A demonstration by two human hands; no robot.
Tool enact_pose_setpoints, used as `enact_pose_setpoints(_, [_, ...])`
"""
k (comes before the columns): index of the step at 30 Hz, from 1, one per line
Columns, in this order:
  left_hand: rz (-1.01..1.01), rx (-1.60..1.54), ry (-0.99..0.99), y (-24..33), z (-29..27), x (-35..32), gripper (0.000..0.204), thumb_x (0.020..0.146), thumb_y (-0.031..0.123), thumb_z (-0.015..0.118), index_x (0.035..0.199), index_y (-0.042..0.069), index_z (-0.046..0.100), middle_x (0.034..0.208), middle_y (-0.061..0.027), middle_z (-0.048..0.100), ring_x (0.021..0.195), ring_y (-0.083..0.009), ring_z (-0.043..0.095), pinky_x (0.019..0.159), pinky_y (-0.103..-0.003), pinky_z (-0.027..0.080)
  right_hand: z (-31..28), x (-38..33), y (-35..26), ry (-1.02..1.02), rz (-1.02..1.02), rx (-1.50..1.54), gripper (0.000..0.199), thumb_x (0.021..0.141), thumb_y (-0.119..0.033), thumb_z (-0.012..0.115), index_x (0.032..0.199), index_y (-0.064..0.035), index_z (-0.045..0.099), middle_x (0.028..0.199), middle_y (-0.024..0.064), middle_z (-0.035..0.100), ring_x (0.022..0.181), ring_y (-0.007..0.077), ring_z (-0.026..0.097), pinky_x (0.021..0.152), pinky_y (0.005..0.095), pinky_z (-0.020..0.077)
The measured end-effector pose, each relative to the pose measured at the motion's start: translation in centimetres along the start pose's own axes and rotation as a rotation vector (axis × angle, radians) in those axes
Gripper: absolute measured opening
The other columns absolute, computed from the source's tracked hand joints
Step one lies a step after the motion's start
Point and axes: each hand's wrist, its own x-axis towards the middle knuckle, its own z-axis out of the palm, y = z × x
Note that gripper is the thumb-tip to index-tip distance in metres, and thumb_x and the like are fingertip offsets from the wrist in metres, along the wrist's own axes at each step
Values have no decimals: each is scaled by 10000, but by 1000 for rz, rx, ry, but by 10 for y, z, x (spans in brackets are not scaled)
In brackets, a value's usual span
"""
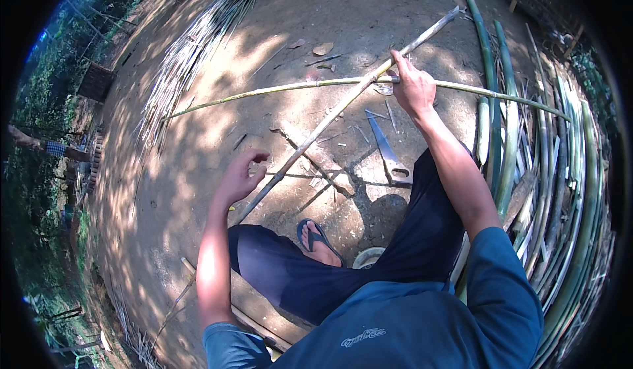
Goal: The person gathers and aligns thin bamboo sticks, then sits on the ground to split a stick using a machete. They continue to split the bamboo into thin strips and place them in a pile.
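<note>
A long thin bamboo pole (pixel 335 113) runs diagonally from the upper right down toward my left knee. A second, slimmer bamboo pole (pixel 277 87) lies across it, bending slightly from left to right. My right hand (pixel 415 87) is closed around the slimmer pole near the crossing, its index finger reaching up against the diagonal pole. Something small and dark shows at its fingers; I cannot make out what. My left hand (pixel 242 179) hangs beside the lower part of the diagonal pole, fingers loosely curled and apart, holding nothing. A handsaw (pixel 388 149) lies on the ground between my hands.
Split bamboo strips (pixel 188 59) lie in a bundle at the far left. Green bamboo poles (pixel 508 125) and more strips pile up along my right. A short wooden block (pixel 320 160) rests on the dirt ahead of my sandalled foot (pixel 318 242). A pale round container (pixel 368 257) sits between my legs.
</note>
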Motion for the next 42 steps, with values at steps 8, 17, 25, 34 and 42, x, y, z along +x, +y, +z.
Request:
enact_pose_setpoints(8, [298, -25, 262, 129, 81, 201, 291, 885, 243, 662, 1096, 43, 677, 957, -133, 633, 828, -281, 629, 747, -378, 499, -10, 0, -8, -14, 12, 41, 452, 848, -197, 670, 1280, -121, 565, 992, 100, 696, 734, 259, 692, 632, 362, 530])
enact_pose_setpoints(17, [576, 199, 287, 132, 88, 238, 151, 926, 150, 598, 892, 3, 585, 862, -162, 561, 807, -371, 582, 714, -445, 474, -7, -3, 9, -41, -17, 70, 448, 827, -194, 692, 1252, -115, 574, 921, 88, 689, 722, 237, 684, 622, 358, 515])
enact_pose_setpoints(25, [164, 8, 659, 90, 81, 189, 217, 946, 230, 578, 905, 17, 578, 856, -154, 577, 836, -344, 589, 733, -438, 466, 7, 5, 23, -13, -66, 107, 448, 812, -184, 703, 1233, -112, 567, 896, 86, 685, 749, 248, 683, 632, 358, 514])
enact_pose_setpoints(34, [-702, -156, -274, -59, 42, -50, 941, 834, 858, 299, 841, 4, 694, 714, -95, 679, 723, -241, 652, 719, -390, 507, 23, -4, 27, 40, -76, -19, 400, 890, -288, 673, 1276, -210, 602, 1060, 92, 718, 827, 340, 692, 654, 443, 524])
enact_pose_setpoints(42, [-515, 124, 39, -21, 51, -68, 879, 800, 834, 431, 821, 2, 714, 805, -208, 683, 788, -407, 651, 704, -503, 494, 62, 10, 51, -457, -42, -325, 398, 925, -216, 503, 1309, -229, 605, 948, 175, 698, 831, 395, 670, 682, 514, 508])
